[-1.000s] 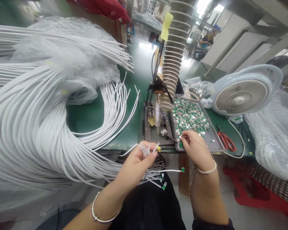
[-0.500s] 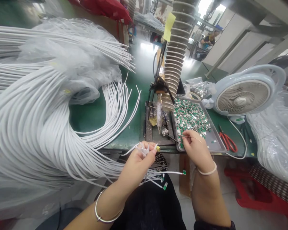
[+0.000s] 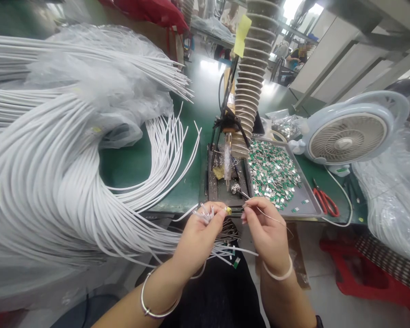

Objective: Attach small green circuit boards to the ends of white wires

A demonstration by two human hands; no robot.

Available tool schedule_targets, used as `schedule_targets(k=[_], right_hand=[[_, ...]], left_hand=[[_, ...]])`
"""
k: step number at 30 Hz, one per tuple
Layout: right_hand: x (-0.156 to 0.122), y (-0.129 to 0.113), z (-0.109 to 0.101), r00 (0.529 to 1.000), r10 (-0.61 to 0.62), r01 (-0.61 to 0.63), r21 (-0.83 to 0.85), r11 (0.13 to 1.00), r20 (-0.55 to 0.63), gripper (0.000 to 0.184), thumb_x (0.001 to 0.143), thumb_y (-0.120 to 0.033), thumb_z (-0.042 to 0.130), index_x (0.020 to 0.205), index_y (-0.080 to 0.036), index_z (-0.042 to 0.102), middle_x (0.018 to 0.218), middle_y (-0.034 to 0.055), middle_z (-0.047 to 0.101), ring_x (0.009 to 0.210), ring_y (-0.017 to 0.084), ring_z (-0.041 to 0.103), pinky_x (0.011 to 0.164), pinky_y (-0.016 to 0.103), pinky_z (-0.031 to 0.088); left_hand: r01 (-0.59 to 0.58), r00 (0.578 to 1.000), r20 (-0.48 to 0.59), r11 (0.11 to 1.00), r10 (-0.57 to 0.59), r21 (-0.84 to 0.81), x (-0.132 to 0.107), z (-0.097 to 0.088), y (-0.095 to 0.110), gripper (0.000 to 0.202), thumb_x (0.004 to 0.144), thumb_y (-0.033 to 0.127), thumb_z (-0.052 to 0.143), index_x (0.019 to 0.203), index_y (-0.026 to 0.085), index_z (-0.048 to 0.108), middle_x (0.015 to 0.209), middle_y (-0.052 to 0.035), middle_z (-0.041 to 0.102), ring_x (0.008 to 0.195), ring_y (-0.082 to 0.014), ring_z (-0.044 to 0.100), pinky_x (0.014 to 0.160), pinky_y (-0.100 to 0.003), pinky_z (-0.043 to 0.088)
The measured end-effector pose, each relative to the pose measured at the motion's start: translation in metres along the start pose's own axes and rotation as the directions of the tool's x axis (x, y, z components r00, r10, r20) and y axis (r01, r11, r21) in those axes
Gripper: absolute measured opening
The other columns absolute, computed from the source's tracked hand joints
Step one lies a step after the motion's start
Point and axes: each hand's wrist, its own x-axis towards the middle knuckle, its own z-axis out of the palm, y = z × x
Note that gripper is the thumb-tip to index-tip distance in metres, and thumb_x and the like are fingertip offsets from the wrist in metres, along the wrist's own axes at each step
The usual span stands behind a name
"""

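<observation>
My left hand (image 3: 200, 239) grips a bunch of white cables (image 3: 208, 215) with stripped ends, and a small yellow-tipped end (image 3: 228, 210) pokes out past the fingertips. My right hand (image 3: 266, 234) pinches a thin solder wire (image 3: 271, 217), whose tip reaches toward a ball of metal wool (image 3: 235, 187). Both hands sit just in front of the bench edge, close together. Several finished cable ends with green tabs (image 3: 237, 262) hang below my left hand. An upright soldering iron (image 3: 228, 159) stands in its holder beyond them.
A metal tray (image 3: 304, 207) of small green-and-silver pieces lies right of the iron. Huge coils of white cable (image 3: 54, 182) fill the left. A fan (image 3: 346, 143), red-handled scissors (image 3: 324, 202) and a ribbed hose (image 3: 253, 77) stand nearby. A co-worker (image 3: 299, 54) sits far back.
My right hand has moved left and off the tray, closer to my left hand. The left hand has barely shifted, and the cable bunch stays in its grip.
</observation>
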Motion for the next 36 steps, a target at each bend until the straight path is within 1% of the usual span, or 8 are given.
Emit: schedule_targets(k=[3,7,17,22,29,32,34,36], right_hand=[[-0.003,-0.002,0.01,0.992,0.119,-0.122,0.16,0.98,0.027,0.005,0.082,-0.019,0.055,0.086,-0.021,0.056,0.068,-0.0033,0.057,0.057,0.008,0.06,0.054,0.021,0.052],[-0.002,-0.004,0.017,0.988,0.151,-0.151,0.222,0.963,0.015,0.002,0.08,-0.02,0.057,0.081,-0.02,0.056,0.063,-0.0046,0.057,0.054,0.008,0.06,0.051,0.018,0.051],[-0.004,0.009,0.02,0.999,0.043,-0.043,0.013,0.999,-0.018,0.006,0.083,-0.025,0.055,0.08,-0.02,0.055,0.069,-0.0022,0.053,0.061,0.009,0.053,0.055,0.021,0.044],[-0.004,0.007,0.02,0.997,0.074,-0.073,0.038,0.997,-0.014,0.011,0.085,-0.027,0.052,0.076,-0.02,0.052,0.065,-0.0032,0.05,0.057,0.009,0.049,0.051,0.02,0.039],[-0.007,0.008,0.025,0.997,0.071,-0.069,0.049,0.996,-0.029,0.012,0.084,-0.027,0.053,0.076,-0.019,0.051,0.065,-0.0032,0.05,0.056,0.008,0.049,0.052,0.02,0.041],[-0.008,0.011,0.025,1.0,0.006,-0.006,-0.006,1.0,-0.017,0.009,0.085,-0.024,0.051,0.079,-0.019,0.053,0.067,-0.0023,0.052,0.06,0.009,0.051,0.055,0.021,0.044],[-0.008,0.013,0.024,0.995,-0.096,0.094,-0.081,0.992,-0.023,0.005,0.086,-0.021,0.05,0.085,-0.019,0.055,0.075,0.0002,0.056,0.066,0.011,0.055,0.06,0.024,0.048],[-0.009,0.015,0.023,0.976,-0.213,0.203,-0.154,0.967,-0.054,0.014,0.087,-0.016,0.045,0.095,-0.02,0.056,0.085,0.0033,0.059,0.073,0.012,0.058,0.065,0.028,0.051]], left_hand=[[-0.014,1.0,0.0,1.0,0.014,-0.022,0.0,0.002,0.003,0.015,0.082,0.023,0.055,0.069,0.017,0.055,0.086,-0.0012,0.056,0.066,-0.0092,0.046,0.061,-0.023,0.035],[-0.01,1.0,0.022,0.997,0.012,-0.079,-0.002,0.004,0.008,0.016,0.081,0.021,0.055,0.066,0.017,0.053,0.083,-0.0009,0.055,0.072,-0.0109,0.049,0.064,-0.022,0.037],[-0.02,1.0,-0.001,1.0,0.02,-0.02,-0.003,0.003,0.01,0.02,0.081,0.018,0.054,0.062,0.016,0.05,0.086,-0.0002,0.055,0.06,-0.0071,0.039,0.062,-0.022,0.035],[-0.003,1.0,0.013,1.0,0.004,-0.016,-0.004,0.004,0.011,0.021,0.081,0.019,0.053,0.061,0.016,0.048,0.086,0.0003,0.054,0.059,-0.0068,0.038,0.059,-0.022,0.034],[-0.005,1.0,0.001,1.0,0.005,-0.004,-0.005,0.005,0.011,0.021,0.08,0.02,0.054,0.061,0.017,0.047,0.086,0.0004,0.053,0.063,-0.0081,0.043,0.061,-0.022,0.035],[-0.004,1.0,-0.016,1.0,0.004,-0.004,-0.005,0.006,0.012,0.019,0.079,0.019,0.054,0.062,0.018,0.047,0.086,-0.0003,0.054,0.069,-0.0103,0.047,0.065,-0.024,0.036],[0.007,0.999,-0.032,1.0,-0.007,-0.003,-0.004,0.005,0.012,0.018,0.079,0.019,0.054,0.062,0.018,0.048,0.086,-0.0011,0.055,0.074,-0.0121,0.05,0.068,-0.025,0.037],[0.016,0.999,-0.052,1.0,-0.016,0.009,-0.002,0.004,0.012,0.017,0.078,0.02,0.054,0.062,0.018,0.049,0.087,-0.0019,0.056,0.079,-0.0138,0.051,0.071,-0.026,0.036]])
